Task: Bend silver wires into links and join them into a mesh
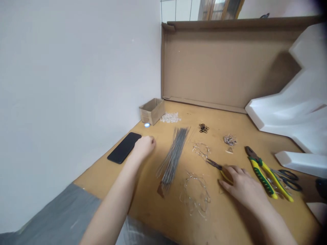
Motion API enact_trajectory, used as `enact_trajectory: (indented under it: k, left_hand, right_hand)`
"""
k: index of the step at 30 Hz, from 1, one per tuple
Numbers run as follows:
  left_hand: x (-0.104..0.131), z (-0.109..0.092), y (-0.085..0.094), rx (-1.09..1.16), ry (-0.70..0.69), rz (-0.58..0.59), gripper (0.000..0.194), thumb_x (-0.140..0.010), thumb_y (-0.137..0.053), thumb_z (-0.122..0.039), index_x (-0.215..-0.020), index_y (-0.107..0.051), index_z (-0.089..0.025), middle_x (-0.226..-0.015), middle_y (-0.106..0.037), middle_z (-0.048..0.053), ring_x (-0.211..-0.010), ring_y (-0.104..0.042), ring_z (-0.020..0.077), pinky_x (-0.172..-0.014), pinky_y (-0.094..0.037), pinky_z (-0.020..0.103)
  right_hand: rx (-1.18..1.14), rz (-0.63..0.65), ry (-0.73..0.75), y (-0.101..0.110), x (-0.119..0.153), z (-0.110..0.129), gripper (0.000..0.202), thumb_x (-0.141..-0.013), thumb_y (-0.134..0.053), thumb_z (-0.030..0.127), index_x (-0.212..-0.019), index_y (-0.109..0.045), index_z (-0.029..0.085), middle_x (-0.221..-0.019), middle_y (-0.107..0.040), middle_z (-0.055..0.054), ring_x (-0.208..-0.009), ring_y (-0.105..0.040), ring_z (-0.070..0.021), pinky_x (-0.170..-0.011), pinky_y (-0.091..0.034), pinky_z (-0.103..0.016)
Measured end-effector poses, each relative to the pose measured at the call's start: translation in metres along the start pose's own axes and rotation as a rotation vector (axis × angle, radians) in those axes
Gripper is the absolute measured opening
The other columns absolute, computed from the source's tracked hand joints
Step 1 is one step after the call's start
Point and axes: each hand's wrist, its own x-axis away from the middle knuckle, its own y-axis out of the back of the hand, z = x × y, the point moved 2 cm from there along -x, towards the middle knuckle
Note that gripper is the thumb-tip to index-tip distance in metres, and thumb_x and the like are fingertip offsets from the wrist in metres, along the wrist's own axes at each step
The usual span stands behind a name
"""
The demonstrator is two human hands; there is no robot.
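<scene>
My left hand (145, 145) rests closed on the table beside the black phone (124, 147); whatever its curled fingers may hold is hidden. On the right, my right hand (236, 182) is on the yellow handles of the small pliers (214, 164), whose slightly parted jaws point toward a ring of thin wire (201, 149). Between my hands lies a bundle of grey wires (175, 154). Nearer to me is a larger tangled wire ring (196, 194). Large green-and-yellow pliers (268, 175) lie right of my right hand.
A small cardboard box (152, 111) stands near the wall, with pale beads (171, 117) next to it. Black rings (203, 128), a silvery pile (230, 140) and scissors (288, 175) lie farther right. White foam (278, 115) and a cardboard panel (224, 68) border the table.
</scene>
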Motion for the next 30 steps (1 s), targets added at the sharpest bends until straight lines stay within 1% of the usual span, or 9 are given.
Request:
enact_trajectory:
  k: [4, 8, 12, 16, 19, 22, 24, 27, 30]
  left_hand:
    - [-0.013, 0.000, -0.005, -0.072, 0.036, 0.063, 0.019, -0.077, -0.047, -0.020, -0.082, -0.064, -0.014, -0.089, -0.066, 0.013, -0.084, -0.060, 0.0235, -0.068, -0.042, 0.027]
    - [-0.026, -0.013, -0.019, -0.140, 0.073, 0.141, 0.019, -0.080, -0.053, -0.019, -0.091, -0.062, -0.007, -0.096, -0.062, 0.018, -0.090, -0.058, 0.0270, -0.076, -0.045, 0.036]
    - [-0.030, -0.026, -0.030, -0.147, 0.070, 0.198, 0.031, -0.086, -0.050, -0.029, -0.112, -0.051, -0.012, -0.110, -0.054, 0.010, -0.095, -0.055, 0.0197, -0.080, -0.048, 0.039]
    - [-0.031, -0.023, -0.028, -0.061, 0.026, 0.207, 0.031, -0.086, -0.050, -0.029, -0.112, -0.051, -0.012, -0.111, -0.054, 0.010, -0.095, -0.055, 0.0194, -0.079, -0.048, 0.039]
    - [-0.032, -0.017, -0.024, 0.059, -0.014, 0.147, 0.015, -0.076, -0.060, -0.020, -0.088, -0.060, -0.010, -0.094, -0.061, 0.014, -0.090, -0.058, 0.0240, -0.077, -0.045, 0.035]
    - [-0.033, -0.020, -0.024, 0.244, -0.070, 0.059, 0.002, -0.067, -0.058, -0.014, -0.069, -0.057, -0.013, -0.076, -0.064, 0.010, -0.080, -0.060, 0.0229, -0.068, -0.042, 0.029]
    - [-0.034, -0.027, -0.028, 0.397, -0.102, 0.027, 0.002, -0.065, -0.055, -0.013, -0.064, -0.054, -0.015, -0.064, -0.062, 0.005, -0.066, -0.059, 0.0180, -0.060, -0.041, 0.025]
    - [-0.034, -0.042, -0.037, 0.641, -0.122, -0.007, 0.004, -0.063, -0.049, -0.012, -0.063, -0.050, -0.016, -0.049, -0.056, -0.002, -0.050, -0.053, 0.0117, -0.053, -0.039, 0.021]
    - [-0.034, -0.051, -0.048, 0.850, -0.114, -0.080, 0.003, -0.063, -0.045, -0.014, -0.063, -0.045, -0.017, -0.047, -0.052, -0.004, -0.046, -0.050, 0.0096, -0.051, -0.038, 0.019]
  right_hand:
    - [-0.007, -0.026, -0.021, -0.001, -0.001, 0.003, 0.038, -0.077, -0.047, 0.044, -0.107, -0.057, 0.023, -0.110, -0.059, -0.008, -0.100, -0.053, -0.0271, -0.080, -0.042, -0.038]
    - [-0.041, -0.066, -0.042, 0.000, -0.003, 0.006, 0.036, -0.080, -0.044, 0.041, -0.107, -0.057, 0.022, -0.110, -0.060, -0.008, -0.101, -0.054, -0.0253, -0.078, -0.044, -0.035]
    - [-0.106, -0.114, -0.054, 0.007, -0.004, 0.014, 0.030, -0.083, -0.041, 0.037, -0.102, -0.060, 0.024, -0.103, -0.063, -0.006, -0.096, -0.057, -0.0235, -0.074, -0.045, -0.033]
    - [-0.193, -0.114, -0.012, 0.019, -0.015, 0.038, 0.026, -0.083, -0.042, 0.030, -0.095, -0.064, 0.027, -0.097, -0.067, -0.001, -0.088, -0.061, -0.0208, -0.067, -0.044, -0.029]
    - [-0.209, 0.057, -0.018, 0.021, -0.040, 0.065, 0.025, -0.083, -0.044, 0.029, -0.086, -0.068, 0.027, -0.086, -0.069, 0.000, -0.081, -0.063, -0.0185, -0.065, -0.043, -0.026]
    - [-0.191, 0.110, -0.071, 0.017, -0.080, 0.091, 0.020, -0.080, -0.050, 0.027, -0.080, -0.069, 0.022, -0.084, -0.069, -0.004, -0.081, -0.063, -0.0185, -0.065, -0.043, -0.025]
    - [-0.167, 0.134, -0.122, 0.013, -0.110, 0.103, 0.019, -0.082, -0.053, 0.027, -0.087, -0.067, 0.016, -0.090, -0.066, -0.008, -0.086, -0.061, -0.0195, -0.072, -0.045, -0.028]
    - [-0.127, 0.167, -0.216, 0.009, -0.149, 0.109, 0.030, -0.086, -0.051, 0.031, -0.111, -0.053, 0.013, -0.111, -0.055, -0.009, -0.093, -0.056, -0.0183, -0.079, -0.048, -0.038]
    - [-0.102, 0.204, -0.300, 0.008, -0.175, 0.105, 0.032, -0.086, -0.052, 0.030, -0.112, -0.051, 0.013, -0.112, -0.054, -0.010, -0.094, -0.056, -0.0190, -0.079, -0.048, -0.038]
